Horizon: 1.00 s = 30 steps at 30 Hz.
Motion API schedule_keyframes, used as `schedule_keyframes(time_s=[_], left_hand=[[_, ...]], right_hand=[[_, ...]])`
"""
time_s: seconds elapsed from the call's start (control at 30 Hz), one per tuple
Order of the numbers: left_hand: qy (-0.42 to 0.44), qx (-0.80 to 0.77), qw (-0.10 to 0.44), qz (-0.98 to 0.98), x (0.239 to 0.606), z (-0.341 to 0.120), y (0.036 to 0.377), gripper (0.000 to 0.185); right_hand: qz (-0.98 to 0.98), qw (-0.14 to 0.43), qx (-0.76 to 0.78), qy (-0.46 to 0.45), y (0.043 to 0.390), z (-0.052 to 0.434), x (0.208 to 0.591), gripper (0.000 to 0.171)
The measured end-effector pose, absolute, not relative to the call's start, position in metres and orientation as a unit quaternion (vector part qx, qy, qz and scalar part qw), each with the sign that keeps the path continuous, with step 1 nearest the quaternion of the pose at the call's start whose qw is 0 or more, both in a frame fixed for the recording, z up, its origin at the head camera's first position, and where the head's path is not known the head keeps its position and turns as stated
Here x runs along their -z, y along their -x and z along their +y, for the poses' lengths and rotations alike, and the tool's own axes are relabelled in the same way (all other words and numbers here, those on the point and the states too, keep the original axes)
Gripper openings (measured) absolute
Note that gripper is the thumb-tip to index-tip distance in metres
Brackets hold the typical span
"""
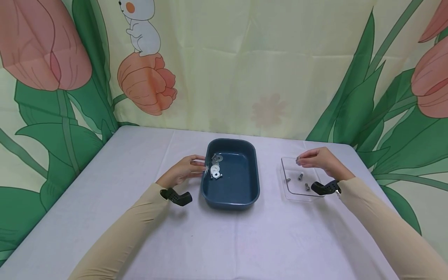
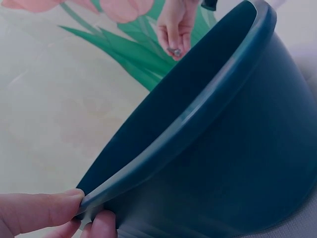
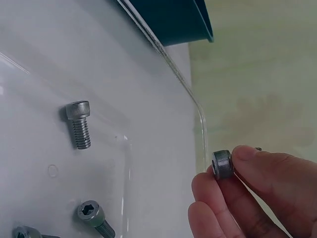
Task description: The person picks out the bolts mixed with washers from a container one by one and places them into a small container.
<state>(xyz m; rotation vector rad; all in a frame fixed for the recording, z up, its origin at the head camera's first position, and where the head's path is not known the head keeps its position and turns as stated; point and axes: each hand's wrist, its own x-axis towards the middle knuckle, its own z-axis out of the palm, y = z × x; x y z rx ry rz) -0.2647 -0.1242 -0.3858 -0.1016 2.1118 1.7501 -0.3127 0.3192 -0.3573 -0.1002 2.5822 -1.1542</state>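
My left hand [image 1: 183,170] is at the left side of a dark blue plastic tub [image 1: 238,182]. In the left wrist view, its thumb and fingers [image 2: 42,213] pinch the tub's rim. My right hand [image 1: 321,160] is over the far part of a clear shallow tray [image 1: 301,194]. Between thumb and fingertips it holds a socket head screw [image 3: 223,164]; the knurled head shows, while the fingers mostly hide the shank. Below it, several similar screws lie in the tray, among them one with its thread in full view [image 3: 79,125] and another with its hex socket visible [image 3: 94,215].
Along the tub's left inner side lie several washers [image 1: 215,169] and small screws or bolts [image 1: 219,176]. A white cloth [image 1: 224,241] covers the table. Behind the table hangs a curtain [image 1: 224,77] printed with tulips. Each wrist wears a black band.
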Motion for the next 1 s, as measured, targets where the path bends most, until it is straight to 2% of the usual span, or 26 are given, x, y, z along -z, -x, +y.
schedule_keyframes(time_s=[0.43,0.67,1.0], left_hand=[[0.042,-0.624,0.198,0.755,0.3854,-0.1234,0.2651,0.050],[0.036,-0.626,0.199,0.753,0.3866,-0.1241,0.2669,0.051],[0.045,-0.629,0.198,0.750,0.3860,-0.1233,0.2665,0.051]], right_hand=[[0.899,0.165,0.404,0.030,0.3129,0.3200,0.3566,0.042],[0.890,0.173,0.420,0.027,0.3129,0.3226,0.3560,0.056],[0.886,0.176,0.427,0.044,0.3097,0.3227,0.3531,0.059]])
